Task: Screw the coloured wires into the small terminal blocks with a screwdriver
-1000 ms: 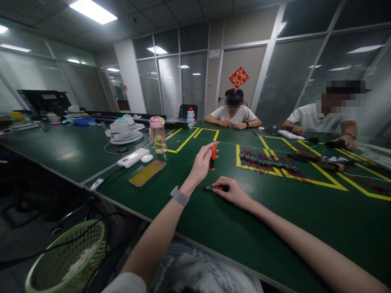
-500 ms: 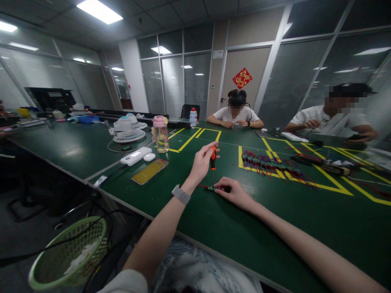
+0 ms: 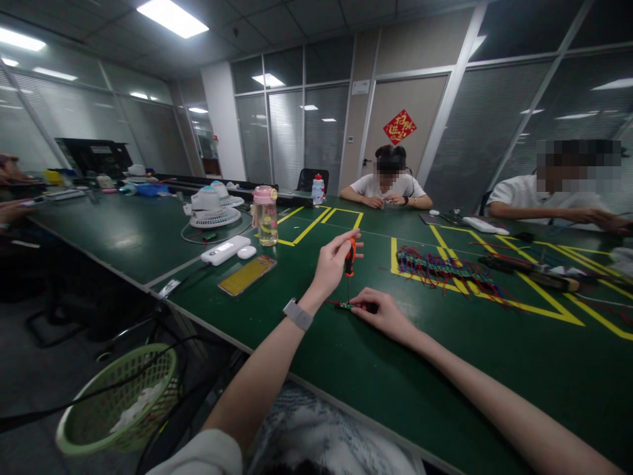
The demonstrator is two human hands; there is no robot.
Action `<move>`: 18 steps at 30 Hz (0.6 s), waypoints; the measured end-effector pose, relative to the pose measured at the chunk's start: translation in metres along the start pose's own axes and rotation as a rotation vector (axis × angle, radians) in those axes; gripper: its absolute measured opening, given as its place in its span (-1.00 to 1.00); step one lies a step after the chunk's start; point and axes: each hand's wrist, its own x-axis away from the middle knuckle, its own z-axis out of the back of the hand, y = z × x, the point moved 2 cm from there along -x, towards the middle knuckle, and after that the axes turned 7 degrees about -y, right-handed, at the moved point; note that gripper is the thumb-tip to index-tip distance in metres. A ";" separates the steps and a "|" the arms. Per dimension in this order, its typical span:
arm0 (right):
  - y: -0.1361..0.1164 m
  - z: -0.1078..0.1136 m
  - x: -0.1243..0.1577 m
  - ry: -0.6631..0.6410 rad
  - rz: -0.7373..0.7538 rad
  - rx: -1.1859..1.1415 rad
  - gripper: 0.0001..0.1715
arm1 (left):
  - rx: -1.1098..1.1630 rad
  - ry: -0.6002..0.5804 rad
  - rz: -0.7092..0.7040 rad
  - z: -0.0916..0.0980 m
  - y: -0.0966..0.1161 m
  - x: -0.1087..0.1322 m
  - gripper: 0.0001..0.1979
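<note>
My left hand (image 3: 330,265) is closed round the orange and black handle of a screwdriver (image 3: 350,258), which stands nearly upright. Its thin shaft points down at a small green circuit board (image 3: 343,305) lying on the green table (image 3: 306,356). Whether the tip touches the board is too small to tell. My right hand (image 3: 380,316) rests on the table and pinches the board's right end between thumb and fingers. A red wire runs off the board's left side.
Several small boards with red and blue wires (image 3: 445,267) lie in a row to the right. A phone (image 3: 247,274), a white power bank (image 3: 226,251), a pink-lidded bottle (image 3: 266,221) and white fans (image 3: 215,210) stand left. Two people (image 3: 363,191) sit across.
My view has turned slightly left, so everything appears shifted right. The screwdriver handle has tilted a little. Both hands keep their holds. The person at right has moved their arms.
</note>
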 end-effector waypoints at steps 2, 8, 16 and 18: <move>0.000 0.000 0.000 0.004 0.007 -0.004 -0.79 | 0.035 -0.024 0.025 -0.002 -0.001 0.000 -0.67; 0.001 0.000 0.000 0.004 0.015 0.000 -0.80 | -0.312 0.120 -0.076 0.004 0.004 0.002 -0.80; 0.002 -0.001 -0.001 0.008 0.016 0.014 -0.82 | 0.020 -0.026 0.050 0.002 0.000 -0.001 -0.68; 0.002 -0.001 -0.001 0.008 0.019 0.009 -0.82 | -0.035 -0.012 0.028 0.002 0.001 0.000 -0.69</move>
